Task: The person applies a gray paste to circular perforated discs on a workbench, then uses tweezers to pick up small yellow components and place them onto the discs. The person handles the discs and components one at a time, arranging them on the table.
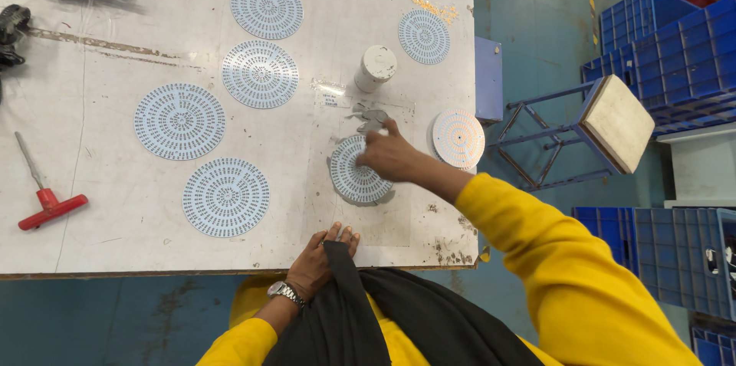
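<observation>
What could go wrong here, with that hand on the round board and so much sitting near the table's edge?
1. The orange-tinted disc lies right at the table edge; a sweep of the right hand or its sleeve might knock it off.
2. The white canister stands upright close to that hand and could tip.
3. The grey smear around the round board might spread onto fingers or neighbouring boards.

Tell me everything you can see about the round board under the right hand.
The round board is a pale blue-white disc with concentric rings of small pads. It lies flat on the grey table, near its front edge, on a grey smear that shows around its lower rim. The right hand covers its upper right part.
</observation>
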`<state>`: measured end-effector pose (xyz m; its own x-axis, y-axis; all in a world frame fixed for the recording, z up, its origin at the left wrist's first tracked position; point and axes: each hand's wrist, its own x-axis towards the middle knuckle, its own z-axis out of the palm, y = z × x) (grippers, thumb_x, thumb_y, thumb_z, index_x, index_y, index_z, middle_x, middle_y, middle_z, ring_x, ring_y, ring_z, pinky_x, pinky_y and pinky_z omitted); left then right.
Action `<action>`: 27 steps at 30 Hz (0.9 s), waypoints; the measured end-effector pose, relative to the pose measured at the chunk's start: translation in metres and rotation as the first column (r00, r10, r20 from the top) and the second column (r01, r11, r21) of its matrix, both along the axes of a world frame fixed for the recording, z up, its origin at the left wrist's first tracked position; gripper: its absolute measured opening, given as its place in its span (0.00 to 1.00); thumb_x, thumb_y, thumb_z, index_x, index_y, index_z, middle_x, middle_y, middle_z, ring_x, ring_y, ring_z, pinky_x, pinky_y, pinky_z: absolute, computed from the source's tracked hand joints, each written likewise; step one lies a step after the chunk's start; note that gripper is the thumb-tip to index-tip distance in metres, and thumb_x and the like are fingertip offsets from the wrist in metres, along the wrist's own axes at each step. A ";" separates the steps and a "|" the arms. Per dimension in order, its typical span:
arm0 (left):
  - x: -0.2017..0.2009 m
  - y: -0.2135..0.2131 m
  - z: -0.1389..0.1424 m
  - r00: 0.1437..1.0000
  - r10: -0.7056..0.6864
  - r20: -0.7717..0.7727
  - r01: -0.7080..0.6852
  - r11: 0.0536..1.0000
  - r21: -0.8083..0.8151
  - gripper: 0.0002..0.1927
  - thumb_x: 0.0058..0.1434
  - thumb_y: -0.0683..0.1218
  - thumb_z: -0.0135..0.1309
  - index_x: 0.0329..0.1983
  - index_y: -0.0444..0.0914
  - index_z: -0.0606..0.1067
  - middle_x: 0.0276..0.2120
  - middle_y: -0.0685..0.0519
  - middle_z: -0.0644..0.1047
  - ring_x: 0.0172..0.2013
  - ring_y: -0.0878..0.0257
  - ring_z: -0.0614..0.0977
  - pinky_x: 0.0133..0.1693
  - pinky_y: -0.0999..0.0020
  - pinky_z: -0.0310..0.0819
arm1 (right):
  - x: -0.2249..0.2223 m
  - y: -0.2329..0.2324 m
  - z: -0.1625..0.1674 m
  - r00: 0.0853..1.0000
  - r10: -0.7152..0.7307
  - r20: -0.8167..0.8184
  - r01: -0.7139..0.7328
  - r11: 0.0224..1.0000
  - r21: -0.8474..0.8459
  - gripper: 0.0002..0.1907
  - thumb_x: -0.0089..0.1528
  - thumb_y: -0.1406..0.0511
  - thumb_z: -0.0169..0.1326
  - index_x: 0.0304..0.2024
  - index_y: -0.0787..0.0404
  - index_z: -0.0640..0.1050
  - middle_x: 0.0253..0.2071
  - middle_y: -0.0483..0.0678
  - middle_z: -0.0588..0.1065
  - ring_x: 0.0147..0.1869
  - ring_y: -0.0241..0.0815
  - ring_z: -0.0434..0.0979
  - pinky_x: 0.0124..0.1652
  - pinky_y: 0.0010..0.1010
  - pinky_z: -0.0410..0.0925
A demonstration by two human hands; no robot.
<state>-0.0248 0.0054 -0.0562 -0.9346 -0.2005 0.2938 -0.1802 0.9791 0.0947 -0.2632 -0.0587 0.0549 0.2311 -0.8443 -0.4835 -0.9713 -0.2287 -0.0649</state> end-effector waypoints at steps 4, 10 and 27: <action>0.003 -0.001 0.000 1.000 0.001 -0.012 -0.001 1.000 -0.001 0.27 0.65 0.49 0.42 0.68 0.40 0.65 0.63 0.47 0.70 0.65 0.50 0.69 0.60 0.57 0.62 | -0.005 0.034 -0.006 1.000 0.007 -0.015 -0.005 0.993 0.115 0.22 0.61 0.74 0.50 0.48 0.44 0.83 0.42 0.50 0.80 0.60 0.45 0.71 0.66 0.62 0.44; 0.000 -0.003 0.004 1.000 -0.010 -0.011 0.010 1.000 -0.009 0.27 0.65 0.49 0.43 0.68 0.40 0.64 0.63 0.47 0.70 0.65 0.50 0.69 0.59 0.57 0.62 | -0.032 0.027 0.007 0.959 -0.176 0.222 0.163 0.984 0.077 0.22 0.58 0.76 0.51 0.50 0.49 0.82 0.44 0.48 0.80 0.53 0.46 0.76 0.54 0.44 0.65; -0.026 -0.016 0.027 0.997 -0.016 -0.073 0.021 0.997 0.072 0.39 0.64 0.70 0.40 0.67 0.38 0.66 0.61 0.45 0.70 0.62 0.48 0.69 0.56 0.55 0.61 | -0.069 -0.064 0.068 0.500 -0.578 0.645 0.806 0.582 -0.104 0.66 0.47 0.70 0.70 0.77 0.37 0.45 0.38 0.53 0.84 0.49 0.50 0.84 0.54 0.38 0.71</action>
<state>-0.0503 -0.0102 -0.0296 -0.9152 -0.2068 0.3460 -0.1523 0.9722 0.1780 -0.3326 -0.1225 0.1224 -0.4123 -0.9018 -0.1294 -0.6498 0.3907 -0.6521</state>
